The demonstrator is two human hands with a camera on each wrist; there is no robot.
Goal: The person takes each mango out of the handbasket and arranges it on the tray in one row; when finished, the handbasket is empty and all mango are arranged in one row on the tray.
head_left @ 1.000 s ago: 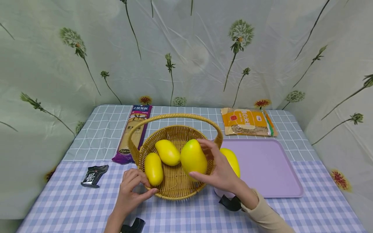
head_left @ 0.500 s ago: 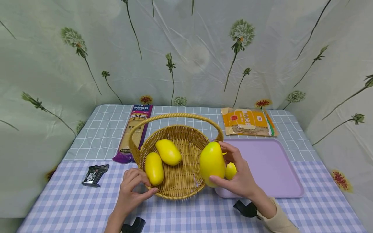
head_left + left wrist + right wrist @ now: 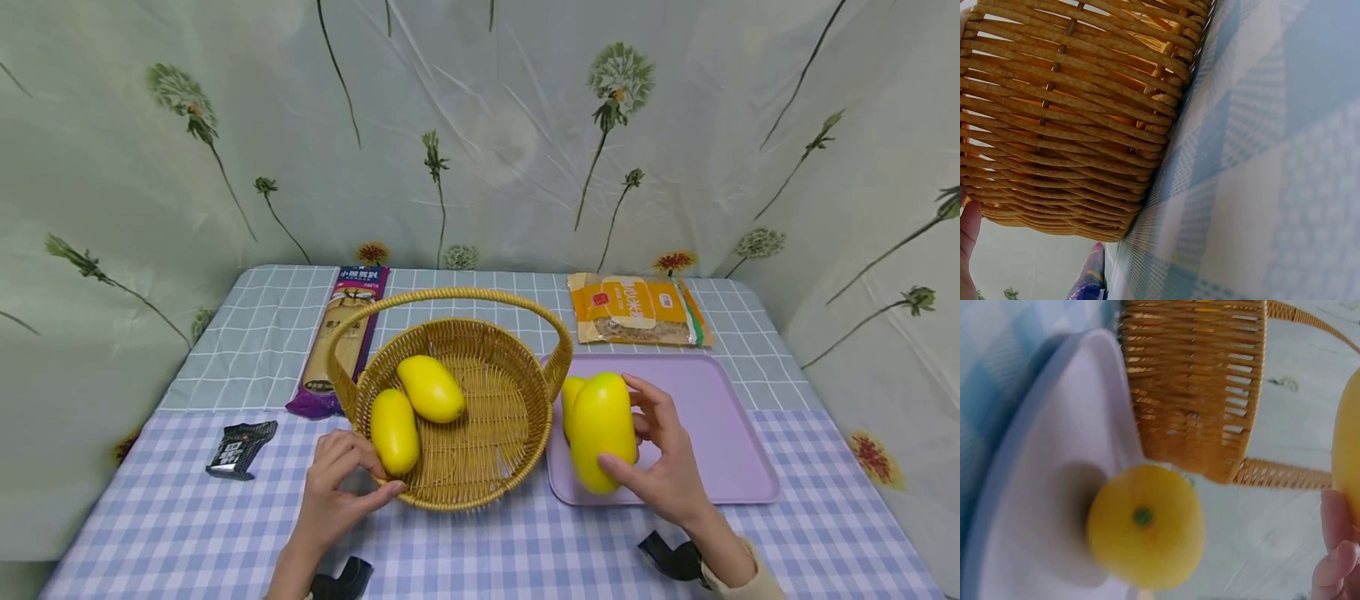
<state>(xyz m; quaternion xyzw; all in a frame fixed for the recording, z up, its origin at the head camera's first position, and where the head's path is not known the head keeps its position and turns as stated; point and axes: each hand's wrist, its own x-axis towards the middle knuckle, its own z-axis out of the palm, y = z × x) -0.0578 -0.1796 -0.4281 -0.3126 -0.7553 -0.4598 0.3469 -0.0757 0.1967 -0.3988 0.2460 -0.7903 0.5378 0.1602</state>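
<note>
One held mango (image 3: 602, 437) above the purple tray (image 3: 720, 450), two mangoes (image 3: 431, 389) in the basket (image 3: 495, 404)

The step in hand is judged to be a transfer of fruit from basket to tray, with the set-down not yet done. The held mango is clamped between the thumb and fingers of the right hand (image 3: 667, 454), over the near left part of the tray. A resting mango (image 3: 1147, 528) is seen on the tray; in the head view it is partly covered by the held one, but a gap between the two is shown by the right wrist view.

The near left rim of the basket is gripped by the fingers and thumb of the left hand (image 3: 337, 479), by which the basket is presumably steadied on the desk (image 3: 465, 558). Both mangoes inside are gathered toward its left side.

For the next move, a lowering onto bare tray beside the resting mango is called for, with enough room given that it is not knocked. The fingers are best spread only once the weight is borne by the tray, since a rounded fruit may be rolled by a hasty release. The two in the basket would then be left to be dealt with.
</note>
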